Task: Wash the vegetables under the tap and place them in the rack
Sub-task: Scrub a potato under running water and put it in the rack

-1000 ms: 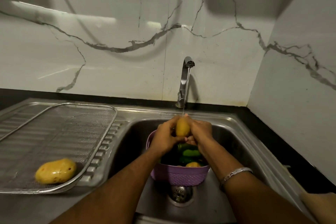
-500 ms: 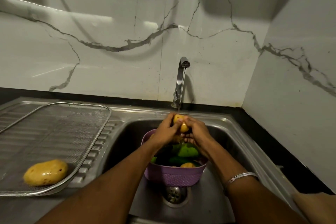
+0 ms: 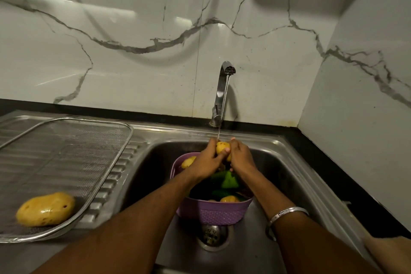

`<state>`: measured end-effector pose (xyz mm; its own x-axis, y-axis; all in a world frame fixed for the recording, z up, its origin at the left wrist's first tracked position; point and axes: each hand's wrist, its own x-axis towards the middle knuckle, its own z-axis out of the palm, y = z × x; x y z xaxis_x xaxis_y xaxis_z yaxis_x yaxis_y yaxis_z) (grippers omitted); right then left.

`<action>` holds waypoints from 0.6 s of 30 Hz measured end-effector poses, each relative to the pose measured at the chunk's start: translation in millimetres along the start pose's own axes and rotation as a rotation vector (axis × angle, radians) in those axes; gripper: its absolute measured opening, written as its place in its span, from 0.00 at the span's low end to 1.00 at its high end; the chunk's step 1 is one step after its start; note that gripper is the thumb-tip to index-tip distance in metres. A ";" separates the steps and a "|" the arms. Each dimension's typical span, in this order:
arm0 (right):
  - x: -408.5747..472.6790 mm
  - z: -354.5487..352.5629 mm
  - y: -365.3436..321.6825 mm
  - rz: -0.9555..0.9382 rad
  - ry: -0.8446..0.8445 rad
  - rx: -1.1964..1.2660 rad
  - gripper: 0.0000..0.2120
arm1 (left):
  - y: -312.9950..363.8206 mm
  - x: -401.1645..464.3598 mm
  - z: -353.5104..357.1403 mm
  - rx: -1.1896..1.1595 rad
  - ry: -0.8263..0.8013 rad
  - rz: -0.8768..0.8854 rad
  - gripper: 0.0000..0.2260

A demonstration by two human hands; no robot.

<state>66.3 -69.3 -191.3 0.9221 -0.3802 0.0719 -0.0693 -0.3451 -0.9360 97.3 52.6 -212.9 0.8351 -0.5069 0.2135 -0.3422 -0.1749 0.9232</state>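
Observation:
Both hands hold a small yellow potato [image 3: 222,147] under the thin stream from the chrome tap [image 3: 222,87]. My left hand [image 3: 206,162] grips it from the left, my right hand [image 3: 241,157] from the right. Below them a purple basket [image 3: 213,212] stands in the steel sink [image 3: 287,176], holding green peppers [image 3: 226,181] and more potatoes [image 3: 188,161]. One large washed potato [image 3: 45,208] lies at the near end of the wire mesh rack [image 3: 93,135] on the left drainboard.
The sink drain [image 3: 212,234] shows just in front of the basket. A marble wall closes in on the right, with a black counter strip [image 3: 347,184] along it. A silver bangle [image 3: 287,213] is on my right wrist.
The potato has been turned and rubbed between my hands, which now cover more of it. The view has shifted slightly; the basket and rack have stayed put.

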 end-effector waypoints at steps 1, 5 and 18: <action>1.2 -0.4 -0.2 0.003 -0.006 -0.004 0.17 | 0.9 0.4 0.7 -0.015 0.018 0.002 0.12; 1.5 -0.7 -4.9 0.035 0.016 0.068 0.19 | 6.0 2.4 1.6 -0.153 0.064 -0.008 0.12; 2.4 2.2 0.9 0.172 -0.069 0.079 0.24 | -2.4 -4.5 1.5 -0.106 0.080 -0.035 0.13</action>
<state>69.3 -68.7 -192.7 0.9232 -0.3675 -0.1126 -0.2005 -0.2106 -0.9568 93.7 54.0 -216.5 0.8790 -0.4323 0.2011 -0.2681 -0.0994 0.9583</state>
